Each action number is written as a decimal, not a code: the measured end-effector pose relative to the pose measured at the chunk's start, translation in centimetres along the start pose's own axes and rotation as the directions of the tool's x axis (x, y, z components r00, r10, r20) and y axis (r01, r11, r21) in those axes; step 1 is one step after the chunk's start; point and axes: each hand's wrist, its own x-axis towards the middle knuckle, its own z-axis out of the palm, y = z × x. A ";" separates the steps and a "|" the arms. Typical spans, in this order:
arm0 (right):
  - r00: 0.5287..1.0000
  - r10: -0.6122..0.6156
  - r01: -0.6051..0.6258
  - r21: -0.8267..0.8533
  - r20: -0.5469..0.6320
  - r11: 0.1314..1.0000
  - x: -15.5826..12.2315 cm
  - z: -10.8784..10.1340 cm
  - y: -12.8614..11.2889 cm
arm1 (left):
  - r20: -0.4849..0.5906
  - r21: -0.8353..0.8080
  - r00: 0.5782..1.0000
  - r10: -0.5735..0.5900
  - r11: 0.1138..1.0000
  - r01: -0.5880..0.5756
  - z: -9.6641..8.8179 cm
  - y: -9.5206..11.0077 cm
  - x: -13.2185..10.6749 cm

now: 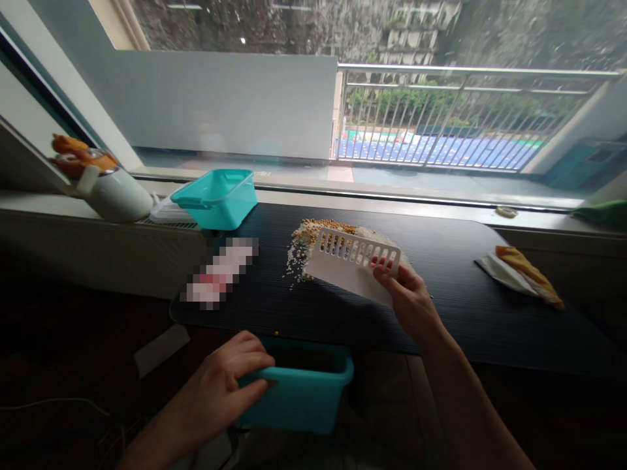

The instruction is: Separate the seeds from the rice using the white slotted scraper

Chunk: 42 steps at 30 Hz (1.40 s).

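My right hand grips a white slotted plastic scraper by its right end, holding it tilted over a pile of mixed beans and rice on the black table. My left hand is closed on the left rim of a teal plastic bin, which it holds just below the table's near edge. A few loose grains lie on the table near that edge.
A second teal bin sits at the table's back left by the window sill. A white kettle-like pot and an orange toy stand on the left sill. A wrapper with something yellow lies at the right.
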 end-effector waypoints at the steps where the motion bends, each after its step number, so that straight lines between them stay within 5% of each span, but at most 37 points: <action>1: 1.000 0.011 -0.011 0.008 0.005 1.000 -0.2 -0.2 -0.1 | -0.004 -0.004 1.000 -0.004 1.000 0.004 -0.1 0.0 -0.1; 17: 0.995 0.094 -0.095 -0.018 -0.011 0.995 -3.5 -1.2 0.6 | -0.045 0.029 0.999 0.025 0.999 -0.024 -0.8 -0.4 -0.8; 21: 0.997 0.070 -0.069 -0.028 0.025 0.997 -3.6 -0.3 0.8 | -0.058 0.043 0.997 0.041 0.998 -0.038 -0.8 -0.6 -0.8; 26: 0.956 0.127 -0.101 -0.110 0.264 0.989 -4.2 1.2 0.5 | -0.092 0.048 0.995 0.032 0.998 -0.028 -1.2 -1.4 -1.6; 32: 0.920 0.060 -0.027 -0.091 0.388 0.996 -4.5 6.1 0.8 | -0.132 0.114 0.991 -0.036 0.992 0.051 -2.8 -3.1 -3.5; 35: 0.880 0.019 0.015 -0.067 0.476 0.998 -4.6 8.3 1.3 | -0.134 0.174 0.990 -0.048 0.982 0.071 -3.5 -3.6 -4.2; 39: 0.819 0.040 0.019 -0.097 0.573 0.995 -5.0 8.3 1.1 | -0.173 0.167 0.984 -0.048 0.983 0.078 -3.5 -3.9 -4.6; 42: 0.899 -0.004 0.029 -0.050 0.439 0.998 -4.8 7.4 1.0 | -0.146 0.163 0.989 -0.027 0.985 0.051 -2.9 -3.7 -4.1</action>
